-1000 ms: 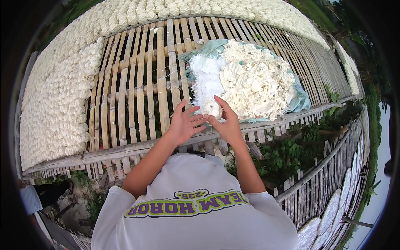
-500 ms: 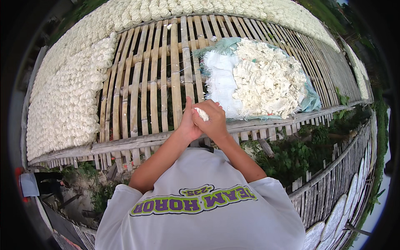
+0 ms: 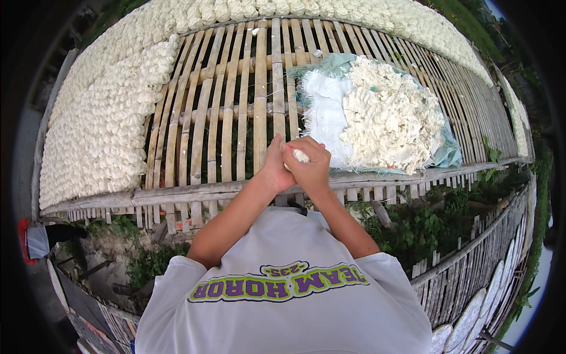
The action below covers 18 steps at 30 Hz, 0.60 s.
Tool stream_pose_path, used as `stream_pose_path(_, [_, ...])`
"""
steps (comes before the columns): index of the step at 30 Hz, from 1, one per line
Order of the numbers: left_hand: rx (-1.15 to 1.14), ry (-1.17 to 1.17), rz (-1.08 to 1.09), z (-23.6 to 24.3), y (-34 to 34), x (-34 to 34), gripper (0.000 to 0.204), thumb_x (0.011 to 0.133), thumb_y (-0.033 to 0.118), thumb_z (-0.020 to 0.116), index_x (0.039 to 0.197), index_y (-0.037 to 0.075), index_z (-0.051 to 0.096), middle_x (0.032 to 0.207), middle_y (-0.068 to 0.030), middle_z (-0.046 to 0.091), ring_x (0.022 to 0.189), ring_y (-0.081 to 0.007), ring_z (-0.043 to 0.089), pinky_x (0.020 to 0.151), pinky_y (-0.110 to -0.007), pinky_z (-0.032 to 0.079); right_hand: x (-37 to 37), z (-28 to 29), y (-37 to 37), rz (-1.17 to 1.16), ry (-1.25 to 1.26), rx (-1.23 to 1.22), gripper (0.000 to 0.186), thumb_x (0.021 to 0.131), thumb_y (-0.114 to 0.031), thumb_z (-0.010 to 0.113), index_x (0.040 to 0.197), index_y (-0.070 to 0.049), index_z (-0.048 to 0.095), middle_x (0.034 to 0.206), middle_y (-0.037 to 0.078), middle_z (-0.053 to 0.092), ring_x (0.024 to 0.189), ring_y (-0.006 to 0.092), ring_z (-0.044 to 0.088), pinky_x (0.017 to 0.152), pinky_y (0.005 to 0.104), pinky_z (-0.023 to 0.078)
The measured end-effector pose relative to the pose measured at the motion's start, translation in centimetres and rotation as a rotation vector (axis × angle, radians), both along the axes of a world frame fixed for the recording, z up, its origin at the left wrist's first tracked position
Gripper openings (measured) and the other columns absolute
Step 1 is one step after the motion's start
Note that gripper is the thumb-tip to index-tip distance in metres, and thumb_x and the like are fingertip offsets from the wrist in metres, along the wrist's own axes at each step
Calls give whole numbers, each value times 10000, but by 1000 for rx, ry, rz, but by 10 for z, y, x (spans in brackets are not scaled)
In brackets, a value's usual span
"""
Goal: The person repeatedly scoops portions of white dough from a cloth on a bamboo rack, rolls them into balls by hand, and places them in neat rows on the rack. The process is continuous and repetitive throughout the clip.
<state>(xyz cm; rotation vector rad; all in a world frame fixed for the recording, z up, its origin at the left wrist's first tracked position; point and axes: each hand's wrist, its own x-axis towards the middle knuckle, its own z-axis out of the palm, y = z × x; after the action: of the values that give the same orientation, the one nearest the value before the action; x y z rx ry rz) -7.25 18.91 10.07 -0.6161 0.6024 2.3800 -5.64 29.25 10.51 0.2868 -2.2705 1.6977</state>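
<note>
My two hands meet in front of my chest, above the near rail of a bamboo rack. Between them a small lump of moist white pulp [image 3: 300, 156] shows at the top of my right fist. My right hand [image 3: 312, 164] is closed round this lump. My left hand [image 3: 275, 169] is pressed against the right from the side, cupped with its thumb up; part of its fingers is hidden behind the right hand. To the right lies a large heap of crumbly white pulp [image 3: 394, 118] on a frayed white and green woven sack [image 3: 325, 109].
Rows of shaped white pulp clumps [image 3: 97, 130] cover the rack's left side and far edge. Bare bamboo slats [image 3: 227, 106] with gaps lie between. A wooden rail [image 3: 236, 187] runs along the near edge. Another rack [image 3: 466, 271] stands lower right; a person [image 3: 38, 242] is at far left.
My hands stay clasped on the pulp lump, with the right hand turned slightly. The whole view has shifted a little, so the rack and sack appear farther right.
</note>
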Motion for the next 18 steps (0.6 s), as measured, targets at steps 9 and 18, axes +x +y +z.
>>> stream_pose_path(9, [346,37,-134,-9,-15,2,837,1034,761,378,1461,49,484,1555,-248,505,1473,-390,472,1200,-547,404,8,13,-2,94,265,85,316,818,-102,823,1113,-9,759,1053,134,746,959,311,718,862,393,567])
stream_pose_path(18, [57,12,96,2,1,13,800,1071,709,314,1542,74,442,1594,-198,483,1512,-349,430,1241,-501,362,1,-3,-15,-146,-37,-231,205,797,-22,799,996,6,760,981,133,739,886,271,714,813,364,564])
